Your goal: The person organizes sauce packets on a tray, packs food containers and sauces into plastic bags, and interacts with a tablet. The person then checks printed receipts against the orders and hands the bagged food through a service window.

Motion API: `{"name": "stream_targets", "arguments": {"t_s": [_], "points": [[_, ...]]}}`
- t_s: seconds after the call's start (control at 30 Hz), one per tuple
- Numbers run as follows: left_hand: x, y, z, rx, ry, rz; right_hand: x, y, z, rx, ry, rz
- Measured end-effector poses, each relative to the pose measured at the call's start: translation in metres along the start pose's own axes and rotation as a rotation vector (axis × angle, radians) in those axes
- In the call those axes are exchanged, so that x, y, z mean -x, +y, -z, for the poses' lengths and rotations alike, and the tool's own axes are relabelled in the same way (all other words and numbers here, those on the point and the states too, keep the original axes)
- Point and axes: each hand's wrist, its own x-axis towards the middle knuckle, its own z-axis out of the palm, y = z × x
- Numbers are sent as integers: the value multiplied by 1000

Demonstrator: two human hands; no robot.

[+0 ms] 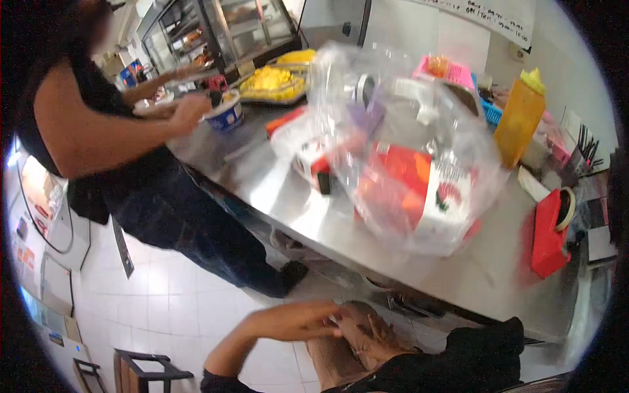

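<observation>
Left hand (pixel 325 321) and right hand (pixel 375 339) sit together low in view, below the table edge and in front of the wearer's legs; left fingers loosely extended, right fingers spread wide, nothing visible in either, outlines overlapping, can't tell if they touch. Nearest goods: a large, crinkly, see-through plastic bag (pixel 409 137), puffed and glossy, on a smooth, shiny stainless-steel table (pixel 452 278), beyond the hands and apart from them. Inside or behind its film, a boxy red-and-white printed carton (pixel 400 180); film glare blurs the print. Just left of it, a smaller red-and-white printed box (pixel 313 156), flat-sided. Right side of table: a tall, translucent amber squeeze bottle with yellow nozzle cap (pixel 521 121), upright; nearer, a hard red tape dispenser (pixel 549 245) with a round, pale tape roll (pixel 569 209). Back: a bright pink plastic basket (pixel 449 71), partly hidden. Far left end: a shallow tray heaped with lumpy yellow food (pixel 272 82), near a glass-fronted display case (pixel 246 29). A co-worker in dark clothing (pixel 190 206) stands at the table's left, one blurred hand (pixel 190 114) beside a round blue-and-white tub (pixel 227 114). Floor: glossy white square tiles (pixel 147 308).
</observation>
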Motion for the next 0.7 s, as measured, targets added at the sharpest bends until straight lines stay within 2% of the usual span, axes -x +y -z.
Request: {"name": "stream_targets", "arguments": {"t_s": [0.1, 0.2, 0.23, 0.3, 0.4, 0.47, 0.6, 0.7], "points": [[-16, 25, 17, 97, -152, -62, 2, -29, 38, -82, -45, -28], [-10, 53, 20, 104, -170, -66, 4, -67, 86, 81, -303, -89], [-9, 68, 29, 70, -169, -59, 0, -97, 141, -109, -257, -220], [-4, 100, 52, 64, -157, -44, 7, -117, 181, -168, -250, -240], [13, 139, 93, 76, -14, 76, 21, -127, 220, -141, -323, -182], [24, 153, 107, 55, 297, 112, 30, -133, 250, -127, -390, -158], [44, 169, 117, 195, 637, 445, 43, -136, 311, -100, -568, -94], [59, 176, 99, 264, 768, 639, 34, -142, 319, -39, -791, 45]]}}
